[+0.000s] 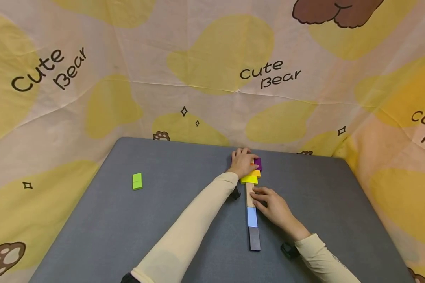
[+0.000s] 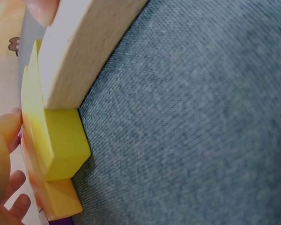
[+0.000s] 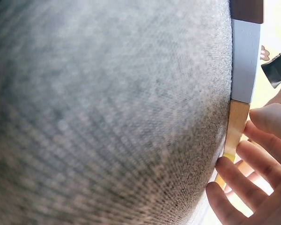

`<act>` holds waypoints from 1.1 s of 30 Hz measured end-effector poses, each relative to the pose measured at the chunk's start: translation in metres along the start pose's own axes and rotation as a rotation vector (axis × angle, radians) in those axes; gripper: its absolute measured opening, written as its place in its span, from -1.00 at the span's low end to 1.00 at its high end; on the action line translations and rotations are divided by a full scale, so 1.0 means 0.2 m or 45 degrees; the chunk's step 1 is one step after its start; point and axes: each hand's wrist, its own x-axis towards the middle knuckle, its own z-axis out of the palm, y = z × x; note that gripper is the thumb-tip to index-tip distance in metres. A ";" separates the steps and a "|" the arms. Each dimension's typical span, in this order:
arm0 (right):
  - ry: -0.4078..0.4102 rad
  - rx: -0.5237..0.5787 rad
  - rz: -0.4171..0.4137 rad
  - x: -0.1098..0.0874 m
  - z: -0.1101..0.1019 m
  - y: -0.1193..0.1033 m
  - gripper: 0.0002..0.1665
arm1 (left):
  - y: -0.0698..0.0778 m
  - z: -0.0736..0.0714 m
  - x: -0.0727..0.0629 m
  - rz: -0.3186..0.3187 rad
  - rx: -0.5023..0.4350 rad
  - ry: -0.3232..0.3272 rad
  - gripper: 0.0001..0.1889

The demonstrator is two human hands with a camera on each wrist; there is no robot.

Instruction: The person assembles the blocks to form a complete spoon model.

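Coloured blocks lie flat in a line on the grey table. From the near end come a dark grey block [image 1: 254, 239], a light blue block [image 1: 252, 217] and a plain wooden block [image 1: 249, 197]. Beyond these lie a wider yellow block [image 1: 249, 180], an orange-yellow block [image 1: 256, 173] and a purple block [image 1: 258, 164]. My left hand [image 1: 242, 163] rests over the far blocks, fingers spread across them and partly hiding them. Beside the wooden block, my right hand [image 1: 274, 208] touches its edge with loosely bent fingers; the right wrist view shows no grip.
Two light green blocks [image 1: 137, 181] sit together at the table's left. The grey table [image 1: 322, 204] ends at a patterned cloth [image 1: 212, 78] behind and at both sides. Dark wrist straps [image 1: 289, 250] show under the wrists.
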 end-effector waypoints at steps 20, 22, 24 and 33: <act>-0.036 0.005 0.023 -0.02 0.00 -0.01 -0.57 | -0.29 -0.20 -0.14 0.134 -0.306 0.067 -0.53; -0.019 0.002 0.016 -0.02 0.00 -0.01 -0.58 | -0.35 -0.23 -0.19 0.139 -0.333 0.067 -0.53; -0.001 0.001 0.008 -0.02 0.01 -0.01 -0.58 | -0.40 -0.25 -0.26 0.141 -0.343 0.057 -0.51; 0.038 0.016 -0.028 -0.03 0.02 -0.01 -0.57 | -0.67 -0.38 -0.60 0.193 -0.371 0.025 -0.41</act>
